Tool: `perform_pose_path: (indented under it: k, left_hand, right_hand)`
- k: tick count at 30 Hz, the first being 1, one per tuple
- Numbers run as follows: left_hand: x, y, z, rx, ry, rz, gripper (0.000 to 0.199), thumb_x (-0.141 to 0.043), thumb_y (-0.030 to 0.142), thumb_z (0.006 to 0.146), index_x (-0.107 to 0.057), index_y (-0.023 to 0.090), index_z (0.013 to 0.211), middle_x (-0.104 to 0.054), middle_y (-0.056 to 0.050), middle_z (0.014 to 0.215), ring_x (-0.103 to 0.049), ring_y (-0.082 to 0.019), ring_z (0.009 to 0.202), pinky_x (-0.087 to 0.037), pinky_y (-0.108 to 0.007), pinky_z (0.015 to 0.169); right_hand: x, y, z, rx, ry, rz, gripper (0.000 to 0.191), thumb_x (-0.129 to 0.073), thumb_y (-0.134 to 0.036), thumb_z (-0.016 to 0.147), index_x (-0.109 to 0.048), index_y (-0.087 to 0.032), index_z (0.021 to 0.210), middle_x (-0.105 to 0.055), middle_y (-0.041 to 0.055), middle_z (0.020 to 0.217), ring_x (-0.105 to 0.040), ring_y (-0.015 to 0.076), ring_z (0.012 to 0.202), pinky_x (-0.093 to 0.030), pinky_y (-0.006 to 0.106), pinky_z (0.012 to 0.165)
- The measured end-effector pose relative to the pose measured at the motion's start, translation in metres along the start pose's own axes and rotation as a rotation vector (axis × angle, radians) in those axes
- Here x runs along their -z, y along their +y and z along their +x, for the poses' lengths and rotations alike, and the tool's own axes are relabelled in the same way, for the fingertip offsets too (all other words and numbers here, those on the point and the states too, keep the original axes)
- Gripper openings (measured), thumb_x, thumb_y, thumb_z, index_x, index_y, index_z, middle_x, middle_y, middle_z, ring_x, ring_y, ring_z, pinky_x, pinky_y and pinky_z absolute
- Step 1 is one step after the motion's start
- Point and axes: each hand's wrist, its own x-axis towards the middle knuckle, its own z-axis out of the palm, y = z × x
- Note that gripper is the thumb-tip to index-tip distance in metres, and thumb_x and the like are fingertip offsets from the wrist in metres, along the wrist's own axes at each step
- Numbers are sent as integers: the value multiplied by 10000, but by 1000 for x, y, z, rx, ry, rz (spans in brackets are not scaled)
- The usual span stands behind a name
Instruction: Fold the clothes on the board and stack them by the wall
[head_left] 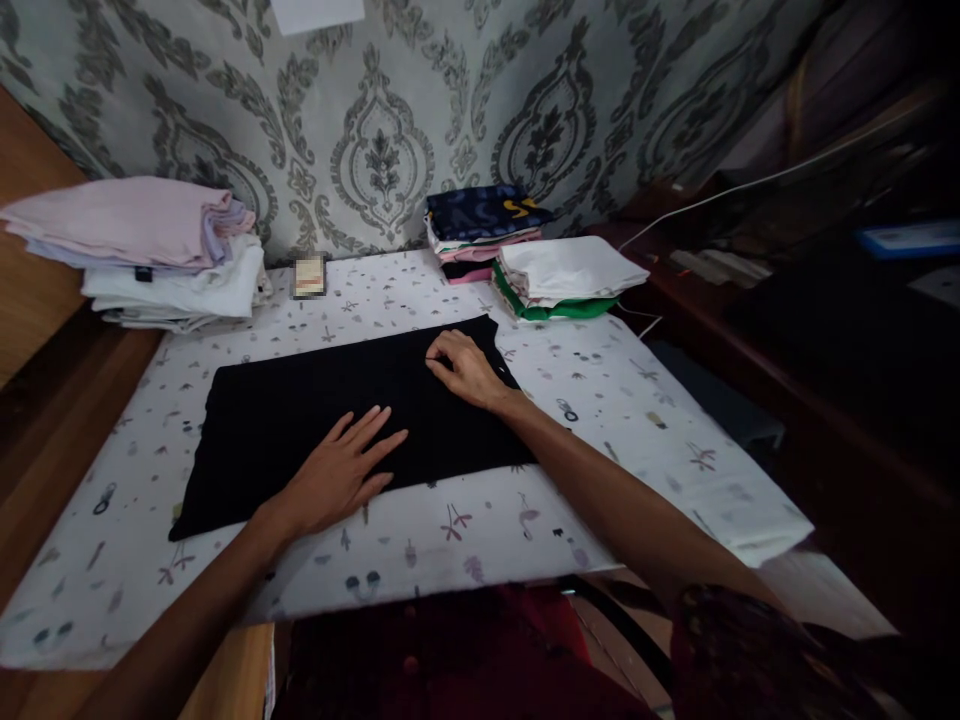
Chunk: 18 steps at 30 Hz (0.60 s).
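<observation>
Black cloth (277,425) stretches left to right; left hand (337,478) spreads flat by its near edge; right hand (472,375) curls apart, toward its right end – perhaps pinching it.

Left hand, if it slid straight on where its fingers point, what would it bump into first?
The left hand would likely meet the right hand first, across the black cloth, though height there is unclear.

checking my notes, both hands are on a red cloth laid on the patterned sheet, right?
Not red: the head view shows a black cloth. The left hand and right hand are on it, and it is laid on the patterned sheet.
</observation>
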Motion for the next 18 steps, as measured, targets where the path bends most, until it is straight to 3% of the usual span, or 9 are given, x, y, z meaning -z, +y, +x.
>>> perform_pose_path:
  k: [5, 8, 12, 14, 18]
  left_hand:
    - [5, 1, -1, 12, -8, -63, 532, -339, 502, 1036, -317, 324, 1537, -260, -76, 1655, -237, -267, 1524, -231, -539, 1217]
    - [17, 6, 7, 48, 3, -172, 513, -389, 481, 1027, -368, 296, 1505, -371, -86, 1601, -329, -270, 1480, -281, -524, 1192]
    - [28, 15, 38, 260, 83, -299, 325, -416, 376, 1025, -566, 220, 1266, -668, -71, 1198, -605, -233, 1118, -469, -430, 982]
    - [27, 18, 56, 326, 84, -260, 214, -491, 346, 991, -615, 205, 1094, -670, -55, 1029, -607, -237, 974, -478, -418, 880]
    - [20, 20, 79, 352, 62, -218, 85, -634, 259, 890, -586, 206, 936, -632, -40, 955, -572, -243, 924, -443, -389, 806]
  right_hand:
    - [-2, 1, 0, -12, 48, -16, 73, -553, -175, 862, -533, -207, 800, -557, 21, 807, -486, 202, 819, -353, 343, 781]
    - [-4, 1, 0, -24, 29, -44, 62, -560, -177, 867, -552, -206, 813, -569, 23, 821, -488, 204, 836, -342, 339, 776]
    - [-3, -1, -1, -39, 30, -57, 57, -550, -195, 883, -567, -204, 829, -591, 38, 846, -493, 214, 849, -348, 348, 794]
    - [-2, -3, -1, -42, 39, -50, 62, -535, -198, 889, -566, -205, 835, -599, 47, 859, -498, 219, 857, -358, 354, 809]
    - [2, -7, -2, -50, 71, -30, 75, -499, -203, 900, -551, -210, 846, -607, 58, 868, -502, 226, 863, -380, 352, 807]
